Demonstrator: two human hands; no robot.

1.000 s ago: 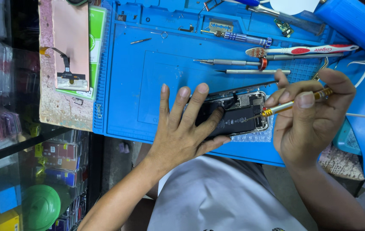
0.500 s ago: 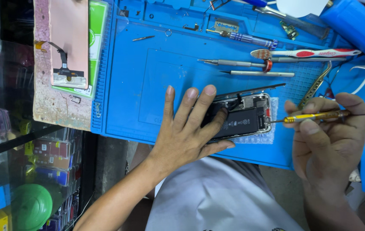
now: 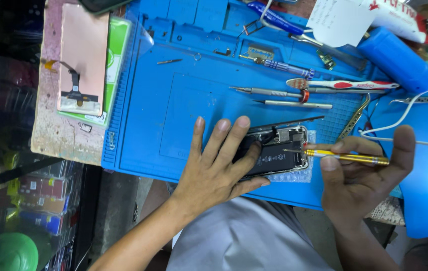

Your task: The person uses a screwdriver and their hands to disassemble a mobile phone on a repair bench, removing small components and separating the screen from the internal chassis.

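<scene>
Opened phone (image 3: pixel 276 153), its back off and its dark battery and metal parts showing, lies on the blue work mat (image 3: pixel 184 115) near the mat's 6 o'clock edge, on a small patch of bubble wrap (image 3: pixel 294 175). From the phone's 9 o'clock side the left hand (image 3: pixel 214 170) lies flat across it, fingers spread and pressing down on the dark battery end, thumb tucked along the phone's near edge; it pins the phone rather than closing around it. At the phone's 3 o'clock side the right hand (image 3: pixel 359 173) grips a yellow-handled screwdriver (image 3: pixel 347 157) between thumb and fingertips, the shaft lying nearly level and its fine tip touching the phone's inner frame near the 3 o'clock end.

Toward 12 o'clock of the phone, well apart from it, two slim metal drivers (image 3: pixel 274 93) lie side by side on the mat, and beyond them, toward 1 o'clock, rests a red and white toothbrush (image 3: pixel 347 84). Tweezers (image 3: pixel 355 118) lie slanted at about 2 o'clock of the phone. A white cable (image 3: pixel 404 118) loops across the mat just above the right hand. At 10 o'clock, off the mat's edge, a pink phone screen panel (image 3: pixel 83 55) with a dark flex ribbon lies on the worn tabletop (image 3: pixel 53 133).
</scene>
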